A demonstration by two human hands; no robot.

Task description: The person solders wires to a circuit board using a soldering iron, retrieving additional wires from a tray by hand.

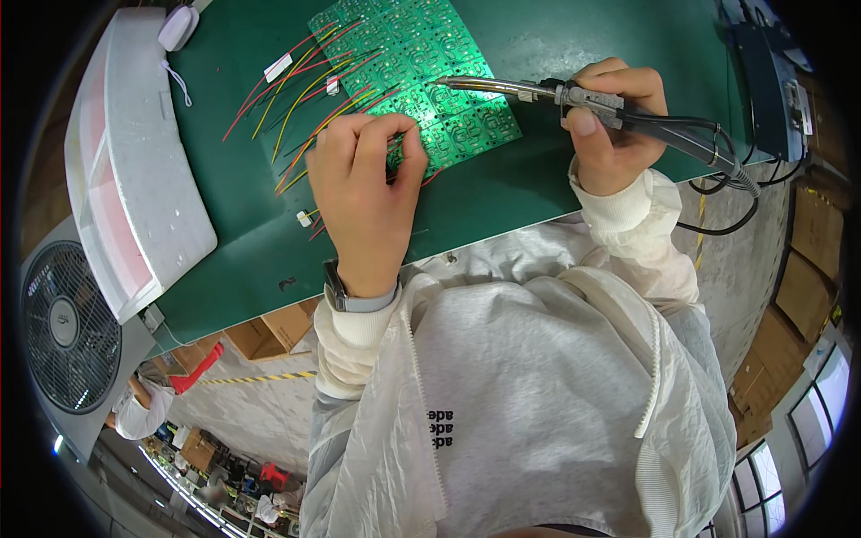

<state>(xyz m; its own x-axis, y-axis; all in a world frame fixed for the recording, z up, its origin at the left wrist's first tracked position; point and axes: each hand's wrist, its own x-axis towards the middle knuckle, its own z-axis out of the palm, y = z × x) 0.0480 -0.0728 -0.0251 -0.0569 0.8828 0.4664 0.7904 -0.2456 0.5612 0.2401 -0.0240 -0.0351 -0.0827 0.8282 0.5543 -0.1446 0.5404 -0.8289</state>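
Observation:
A green panel of many small circuit boards [421,45] lies on the green work mat [583,36]. Red, yellow and black wires [309,90] run from it toward the left, some with white connectors [333,85]. My left hand [363,193] rests over the panel's near left part, thumb and forefinger pinched together; whatever is between them is hidden. In my right hand [614,161] is a soldering iron [529,88], held almost level from the right. Its tip is over the middle of the panel, close to the surface; whether it touches I cannot tell.
A long white curved housing [157,170] stands on the left, with a white handheld device [178,28] beside its far end. Beyond it is a fan [67,327]. Dark cables [717,134] lead from the iron toward a dark blue box [769,90] at the right. Cardboard boxes [776,350] stand on the floor.

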